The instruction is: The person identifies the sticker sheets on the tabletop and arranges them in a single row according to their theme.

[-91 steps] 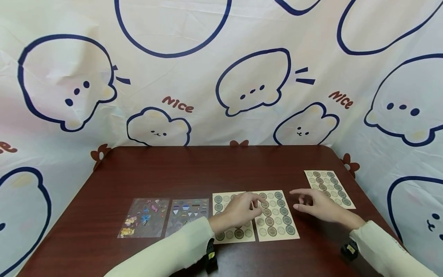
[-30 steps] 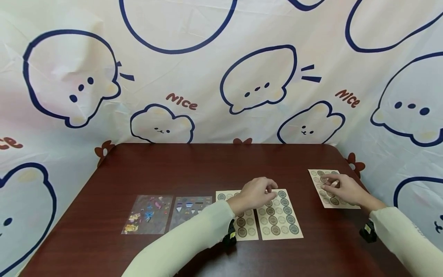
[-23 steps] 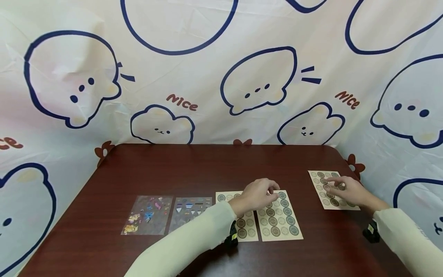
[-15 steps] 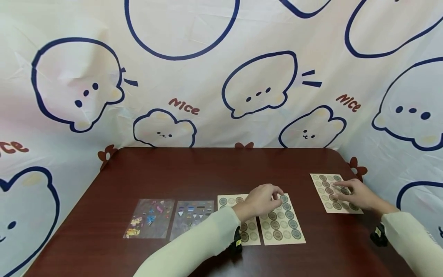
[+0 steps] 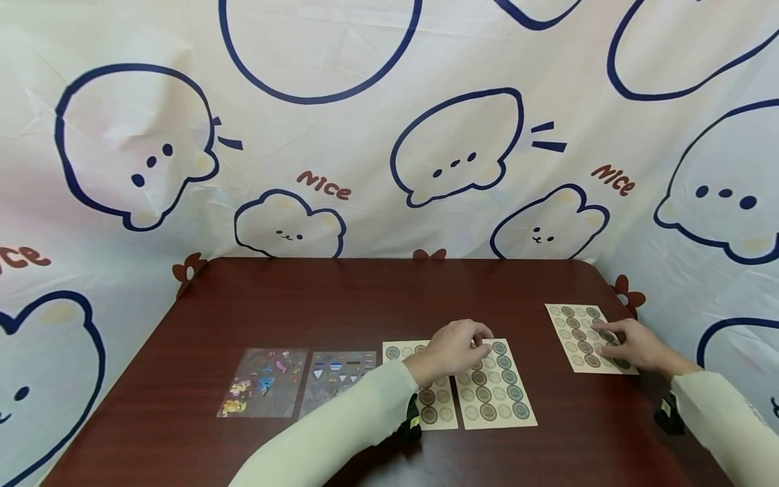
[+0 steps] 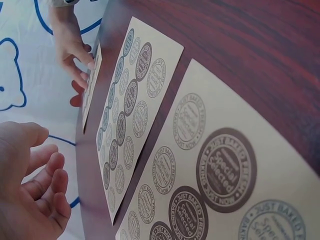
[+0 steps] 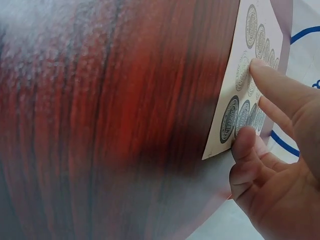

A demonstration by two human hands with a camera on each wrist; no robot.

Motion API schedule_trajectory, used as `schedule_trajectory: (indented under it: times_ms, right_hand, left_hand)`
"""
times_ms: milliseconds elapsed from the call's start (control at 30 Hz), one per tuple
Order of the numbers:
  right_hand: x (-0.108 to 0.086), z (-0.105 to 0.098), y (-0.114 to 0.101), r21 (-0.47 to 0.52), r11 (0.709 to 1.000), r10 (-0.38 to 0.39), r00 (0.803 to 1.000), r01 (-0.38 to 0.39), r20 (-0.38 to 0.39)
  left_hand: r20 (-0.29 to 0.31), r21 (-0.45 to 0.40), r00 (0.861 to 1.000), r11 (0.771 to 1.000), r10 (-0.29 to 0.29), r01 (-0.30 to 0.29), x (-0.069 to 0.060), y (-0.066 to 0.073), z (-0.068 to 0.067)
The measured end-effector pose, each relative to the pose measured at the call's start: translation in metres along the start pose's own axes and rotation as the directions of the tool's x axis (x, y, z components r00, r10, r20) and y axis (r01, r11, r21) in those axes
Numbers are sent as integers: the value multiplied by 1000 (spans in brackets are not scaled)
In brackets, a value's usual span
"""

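Note:
My left hand (image 5: 452, 348) hovers over two cream sheets of round stickers, its fingers loosely bent and holding nothing. The left one, a sticker sheet (image 5: 442, 414), is partly hidden by that hand and sleeve. Beside it lies the right one, a sticker sheet (image 5: 517, 409), across a narrow gap. Farther right, near the table edge, my right hand (image 5: 635, 343) touches a third sticker sheet (image 5: 572, 338) with spread fingers. The right wrist view has the fingertips on this sheet's printed face (image 7: 250, 82). "Just Baked Fresh" and "Special Selected" are printed on the stickers (image 6: 227, 170).
On the left lie two transparent sheets: one with colourful cartoon stickers (image 5: 264, 385), one with small shapes (image 5: 337, 379), partly behind my left sleeve. All rest on a dark red-brown table (image 5: 377, 297). A cartoon-printed cloth (image 5: 365, 155) hangs around it.
My right hand has moved right, from beside the middle sheets onto the far-right sheet, then toward that sheet's right edge. The left hand has shifted slightly right. The sheets stay in place.

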State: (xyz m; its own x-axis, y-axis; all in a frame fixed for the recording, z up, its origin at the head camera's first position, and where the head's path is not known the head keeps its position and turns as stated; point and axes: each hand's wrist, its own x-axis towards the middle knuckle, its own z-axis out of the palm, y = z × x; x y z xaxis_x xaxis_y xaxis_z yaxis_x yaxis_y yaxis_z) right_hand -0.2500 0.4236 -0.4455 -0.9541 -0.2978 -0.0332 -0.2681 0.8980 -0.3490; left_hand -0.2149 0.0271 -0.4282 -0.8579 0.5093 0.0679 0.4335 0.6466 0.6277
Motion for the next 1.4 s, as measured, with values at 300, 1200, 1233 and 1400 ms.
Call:
schedule_trajectory:
  times_ms: [300,1200,1233,1400]
  right_hand:
    - [9,2,-5,5,1000,10,1000,-10,-11]
    - [36,9,-34,7,1000,0,1000,0,12]
    - [37,9,-36,21,1000,6,1000,-6,20]
    - [48,12,-44,50,998,35,999,-37,41]
  left_hand:
    - [1,18,1000,1000,5,-5,2,0,-6]
    - [-44,-37,998,998,-52,51,3,-33,-15]
    - [-45,-31,997,998,-60,58,3,-34,-15]
    - [-51,-18,995,996,-87,87,4,-43,-19]
